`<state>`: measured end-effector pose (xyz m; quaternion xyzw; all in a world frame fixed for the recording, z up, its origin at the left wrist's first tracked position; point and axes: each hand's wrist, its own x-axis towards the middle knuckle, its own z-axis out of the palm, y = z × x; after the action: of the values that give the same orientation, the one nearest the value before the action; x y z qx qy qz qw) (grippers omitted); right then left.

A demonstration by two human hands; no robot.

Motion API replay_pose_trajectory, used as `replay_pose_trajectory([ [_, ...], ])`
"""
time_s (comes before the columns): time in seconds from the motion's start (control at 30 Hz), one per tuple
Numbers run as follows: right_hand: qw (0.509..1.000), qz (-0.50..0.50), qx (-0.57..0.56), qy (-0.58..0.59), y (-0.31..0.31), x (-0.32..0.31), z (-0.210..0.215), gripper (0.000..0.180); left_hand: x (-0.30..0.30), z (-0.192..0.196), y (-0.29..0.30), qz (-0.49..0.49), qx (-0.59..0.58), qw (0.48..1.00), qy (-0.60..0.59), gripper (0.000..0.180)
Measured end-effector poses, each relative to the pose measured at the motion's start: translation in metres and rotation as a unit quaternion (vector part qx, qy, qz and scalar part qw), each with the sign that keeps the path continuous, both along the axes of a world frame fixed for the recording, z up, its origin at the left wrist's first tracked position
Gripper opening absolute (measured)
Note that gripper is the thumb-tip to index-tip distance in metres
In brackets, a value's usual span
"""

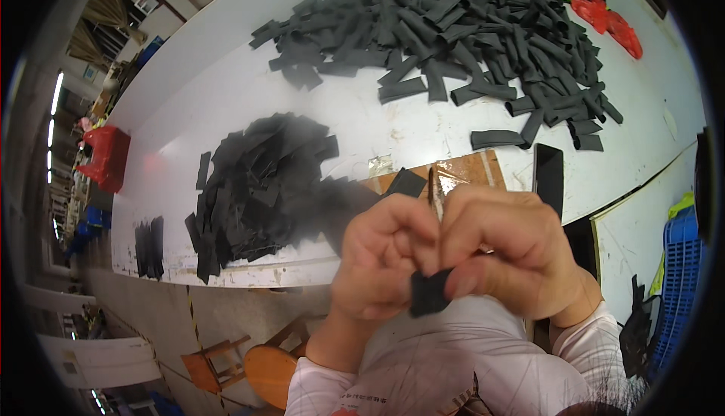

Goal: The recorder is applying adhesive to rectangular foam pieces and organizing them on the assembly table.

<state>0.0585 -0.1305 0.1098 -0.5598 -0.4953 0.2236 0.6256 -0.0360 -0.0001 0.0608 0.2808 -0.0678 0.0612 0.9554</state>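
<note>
Both hands meet close in front of my body, over the near edge of the white table (347,121). My left hand (381,257) and my right hand (510,246) pinch a small black fabric piece (429,295) between them. Just beyond the fingers stands a thin dark pointed tool (432,188), its lower part hidden by the hands. Behind it is a brown board (479,168) with clear tape on it. One flat black piece (408,182) lies at the board's left side. Left of my hands is a heap of flat black pieces (260,189).
A large pile of dark grey fabric tubes (468,30) covers the far side. Red plastic bags (608,23) lie at far right; a black phone-like slab (548,174) lies beside the board. A blue crate (680,287) stands right, a red container (106,159) left, wooden stools (276,367) below.
</note>
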Motion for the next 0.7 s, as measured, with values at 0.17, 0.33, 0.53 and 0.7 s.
replay_pose_trajectory([
  [0.17, 0.998, 0.022, 0.030, -0.050, 0.005, 0.002, -0.002, 0.017, 0.011, -0.014, 0.011, -0.008, 0.085, 0.966, -0.246, 0.048],
  [0.33, 0.984, -0.128, -0.018, -0.120, 0.015, 0.024, -0.019, 0.016, 0.027, -0.011, 0.016, -0.100, -0.128, 0.975, -0.152, 0.055],
  [0.53, 0.939, -0.007, -0.111, 0.326, 0.024, 0.056, -0.091, 0.021, 0.042, -0.034, 0.021, -0.067, -0.275, 0.943, 0.176, 0.030],
  [0.7, 0.921, 0.035, -0.100, 0.375, 0.019, 0.041, -0.133, 0.020, 0.030, -0.064, 0.012, -0.022, -0.159, 0.960, 0.228, 0.024],
])
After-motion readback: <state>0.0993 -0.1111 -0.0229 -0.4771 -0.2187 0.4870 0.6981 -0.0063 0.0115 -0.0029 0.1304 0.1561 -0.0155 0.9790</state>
